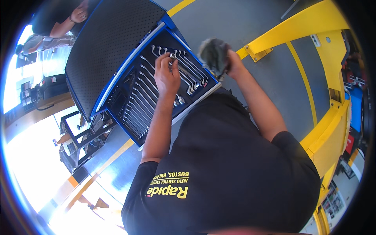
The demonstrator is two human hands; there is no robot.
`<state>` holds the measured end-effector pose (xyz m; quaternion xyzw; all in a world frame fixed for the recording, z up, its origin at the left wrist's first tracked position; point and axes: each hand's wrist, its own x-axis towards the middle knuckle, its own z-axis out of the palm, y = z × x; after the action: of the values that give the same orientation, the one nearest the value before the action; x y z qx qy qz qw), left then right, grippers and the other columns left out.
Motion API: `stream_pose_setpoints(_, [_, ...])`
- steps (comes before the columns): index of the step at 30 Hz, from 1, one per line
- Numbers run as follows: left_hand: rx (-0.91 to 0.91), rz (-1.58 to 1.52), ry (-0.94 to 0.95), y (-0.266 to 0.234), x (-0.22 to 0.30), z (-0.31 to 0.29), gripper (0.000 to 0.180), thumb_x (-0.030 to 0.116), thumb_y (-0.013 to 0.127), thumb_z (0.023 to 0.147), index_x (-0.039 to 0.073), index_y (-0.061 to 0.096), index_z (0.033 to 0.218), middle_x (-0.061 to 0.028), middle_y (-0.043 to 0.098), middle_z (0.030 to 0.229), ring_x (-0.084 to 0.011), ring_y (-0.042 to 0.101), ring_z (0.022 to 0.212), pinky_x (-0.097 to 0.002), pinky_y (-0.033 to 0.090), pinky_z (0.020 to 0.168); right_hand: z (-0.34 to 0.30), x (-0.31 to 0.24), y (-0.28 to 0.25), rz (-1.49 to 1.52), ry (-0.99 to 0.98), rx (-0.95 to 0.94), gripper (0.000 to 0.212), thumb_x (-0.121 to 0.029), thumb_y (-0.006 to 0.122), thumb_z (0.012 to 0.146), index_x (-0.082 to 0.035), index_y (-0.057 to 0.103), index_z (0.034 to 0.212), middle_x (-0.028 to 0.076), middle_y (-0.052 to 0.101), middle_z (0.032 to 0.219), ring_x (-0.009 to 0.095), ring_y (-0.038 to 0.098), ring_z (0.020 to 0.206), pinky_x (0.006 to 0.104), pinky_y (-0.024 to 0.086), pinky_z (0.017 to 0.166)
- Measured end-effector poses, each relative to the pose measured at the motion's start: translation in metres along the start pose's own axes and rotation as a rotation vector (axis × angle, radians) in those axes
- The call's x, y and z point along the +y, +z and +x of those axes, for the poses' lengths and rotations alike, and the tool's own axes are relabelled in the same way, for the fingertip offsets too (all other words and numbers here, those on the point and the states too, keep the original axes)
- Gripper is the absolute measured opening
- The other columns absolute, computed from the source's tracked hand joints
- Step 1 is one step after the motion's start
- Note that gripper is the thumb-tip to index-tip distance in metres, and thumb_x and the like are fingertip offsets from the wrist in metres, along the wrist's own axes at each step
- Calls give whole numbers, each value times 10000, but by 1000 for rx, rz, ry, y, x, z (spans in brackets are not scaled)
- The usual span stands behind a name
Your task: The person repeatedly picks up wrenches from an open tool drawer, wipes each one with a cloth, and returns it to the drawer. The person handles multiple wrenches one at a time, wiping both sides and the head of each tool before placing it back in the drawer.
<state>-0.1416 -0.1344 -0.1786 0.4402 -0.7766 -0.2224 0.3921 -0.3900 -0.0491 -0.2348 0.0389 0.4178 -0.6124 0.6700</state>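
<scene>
My left hand (167, 78) is over an open tool drawer, its fingers closed on the shiny end of a wrench (173, 57). How far that wrench reaches past my fingers is hard to make out among the others. Rows of silver wrenches (138, 96), graded by length, lie in the dark liner of the drawer (139, 145). To the right, beyond the drawer's corner, my right hand (234, 63) grips a crumpled dark grey-green rag (214, 55), slightly blurred. The rag hides some of those fingers.
The drawer belongs to a blue tool cabinet with a black perforated top (111, 45). A yellow steel frame (325, 129) stands at the right. Another person (58, 25) is at the far left, beyond the cabinet. Yellow lines (303, 78) cross the grey floor.
</scene>
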Motion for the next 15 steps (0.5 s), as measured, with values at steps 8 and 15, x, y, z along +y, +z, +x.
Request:
stream_pose_setpoints(8, [317, -299, -272, -67, 9, 18, 90, 14, 715, 973, -17, 666, 1041, -126, 764, 992, -192, 760, 851, -326, 605, 782, -21, 63, 117, -1212, -224, -598, 333, -347, 531, 1112, -55, 617, 1248, 68, 691, 1045, 160, 664, 995, 360, 530, 895])
stream_pose_setpoints(15, [434, -491, -418, -133, 16, 11, 81, -23, 681, 1001, -13, 614, 1046, -150, 769, 1042, -180, 753, 925, -302, 604, 858, -68, 46, 169, -885, 160, -828, 288, -333, 581, 1104, -66, 611, 1205, 6, 677, 974, 100, 674, 829, 278, 560, 731])
